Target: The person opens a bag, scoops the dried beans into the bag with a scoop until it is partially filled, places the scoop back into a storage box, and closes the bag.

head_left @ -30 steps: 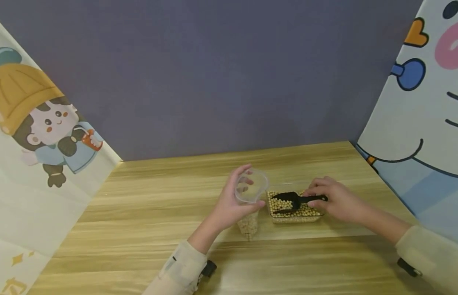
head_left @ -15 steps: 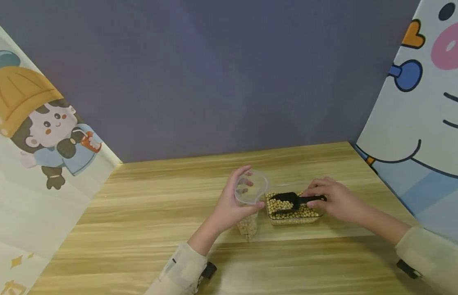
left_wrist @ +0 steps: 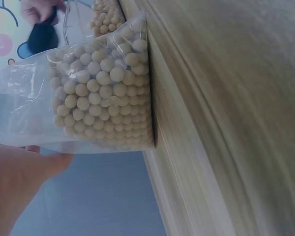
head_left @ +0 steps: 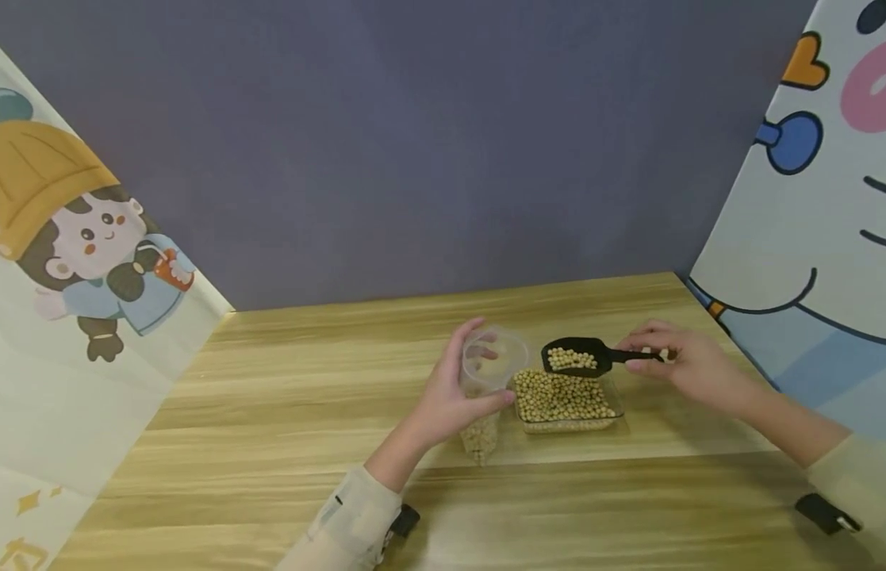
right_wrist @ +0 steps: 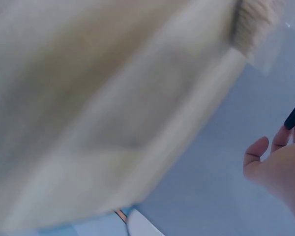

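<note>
My left hand (head_left: 443, 392) curls round the upper part of a clear plastic bag (head_left: 481, 440) and spreads its mouth. In the left wrist view the bag (left_wrist: 29, 98) stands on the tabletop, its lower part filled with pale round soybeans (left_wrist: 103, 93). Between right thumb and fingers my right hand (head_left: 688, 365) pinches the handle of a black scoop (head_left: 605, 361). A small load of soybeans lies in the scoop, which hangs level over the far edge of a clear rectangular container (head_left: 617, 412). More soybeans (head_left: 560, 400) fill that container, just right of the bag.
The wood-grain table (head_left: 285, 412) spreads around the bag and container. A grey-blue wall (head_left: 443, 159) rises behind it, with cartoon-printed panels (head_left: 799, 238) on both sides. Dark wrist devices (head_left: 828, 514) sit at the sleeve cuffs.
The right hand has lifted the scoop out of the beans and moved it back and to the right, carrying soybeans. The left hand keeps its hold on the bag.
</note>
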Demonstrator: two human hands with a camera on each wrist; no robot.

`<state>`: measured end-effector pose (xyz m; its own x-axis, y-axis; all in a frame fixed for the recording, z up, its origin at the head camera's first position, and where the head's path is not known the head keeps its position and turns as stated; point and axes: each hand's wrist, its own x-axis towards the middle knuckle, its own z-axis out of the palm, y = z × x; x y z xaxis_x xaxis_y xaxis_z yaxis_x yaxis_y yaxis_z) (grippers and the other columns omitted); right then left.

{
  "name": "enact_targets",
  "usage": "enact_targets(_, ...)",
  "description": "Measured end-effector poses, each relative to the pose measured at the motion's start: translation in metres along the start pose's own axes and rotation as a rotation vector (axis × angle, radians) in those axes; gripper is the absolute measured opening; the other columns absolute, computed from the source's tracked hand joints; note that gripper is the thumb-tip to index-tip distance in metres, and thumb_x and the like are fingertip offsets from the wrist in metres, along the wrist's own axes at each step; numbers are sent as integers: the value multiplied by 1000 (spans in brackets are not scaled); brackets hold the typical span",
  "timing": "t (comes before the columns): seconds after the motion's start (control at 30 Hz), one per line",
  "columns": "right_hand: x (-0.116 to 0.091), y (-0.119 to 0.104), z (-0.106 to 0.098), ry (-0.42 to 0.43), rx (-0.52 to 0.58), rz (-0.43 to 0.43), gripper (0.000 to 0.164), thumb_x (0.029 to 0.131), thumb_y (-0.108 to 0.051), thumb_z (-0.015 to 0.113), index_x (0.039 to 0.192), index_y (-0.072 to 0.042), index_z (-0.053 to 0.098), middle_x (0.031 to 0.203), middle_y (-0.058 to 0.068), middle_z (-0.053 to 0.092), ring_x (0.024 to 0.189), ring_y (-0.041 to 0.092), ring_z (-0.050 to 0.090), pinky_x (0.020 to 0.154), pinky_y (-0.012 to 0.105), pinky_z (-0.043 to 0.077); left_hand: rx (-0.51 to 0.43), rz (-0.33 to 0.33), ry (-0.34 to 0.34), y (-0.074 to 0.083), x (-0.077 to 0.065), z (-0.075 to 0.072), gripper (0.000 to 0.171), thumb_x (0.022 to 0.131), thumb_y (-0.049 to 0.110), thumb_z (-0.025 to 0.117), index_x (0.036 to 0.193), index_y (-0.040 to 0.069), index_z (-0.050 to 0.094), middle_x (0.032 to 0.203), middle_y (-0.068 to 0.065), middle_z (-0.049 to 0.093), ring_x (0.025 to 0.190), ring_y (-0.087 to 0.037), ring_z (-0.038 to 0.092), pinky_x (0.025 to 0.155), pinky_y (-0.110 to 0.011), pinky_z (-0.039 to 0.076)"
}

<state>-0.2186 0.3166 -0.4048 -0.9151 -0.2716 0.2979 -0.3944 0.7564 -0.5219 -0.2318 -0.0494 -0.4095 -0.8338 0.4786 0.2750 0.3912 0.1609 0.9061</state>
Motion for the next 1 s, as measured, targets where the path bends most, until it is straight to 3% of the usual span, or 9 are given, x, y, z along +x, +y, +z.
enact_targets(0.2,16,-23,-36,70,-98,-50,21,96,-14,78,117,-18,80,114,-3,72,78,1,48,63,23,40,18,-7,16,2,2,4,100,85,16,88,165,23,29,155,-10,51,137,-29,55,107,-46,58)
enact_targets(0.37,26,-53,-53,63,-166,-102,23,97,-16,78,119,-20,80,112,-6,69,81,2,48,63,24,41,32,-27,30,3,6,10,99,85,20,89,165,24,30,151,-8,52,132,-26,55,103,-39,59)
enact_targets(0.5,32,-78,-53,47,-238,-175,23,93,-17,81,116,-21,81,108,-7,68,88,7,49,65,27,42,27,-35,37,3,7,14,97,86,23,89,164,26,31,149,-8,53,130,-23,54,100,-40,58)
enact_targets(0.7,38,-97,-46,95,-319,-333,23,86,-11,87,108,-18,83,103,-6,65,92,12,47,68,30,41,13,-51,42,1,7,15,95,86,24,89,162,30,33,150,-1,51,133,-24,53,99,-39,61)
enact_targets(0.87,39,-101,-45,112,-340,-363,25,84,-10,88,107,-18,83,104,-5,65,92,12,46,69,31,42,-3,-46,37,3,6,15,95,87,24,88,163,29,32,152,-3,50,134,-28,51,96,-34,62)
enact_targets(1.0,38,-100,-44,132,-345,-379,27,81,-9,89,106,-18,83,103,-5,65,93,13,47,69,32,41,1,-50,28,3,6,15,94,88,24,87,163,32,32,153,-1,49,133,-24,51,94,-32,62)
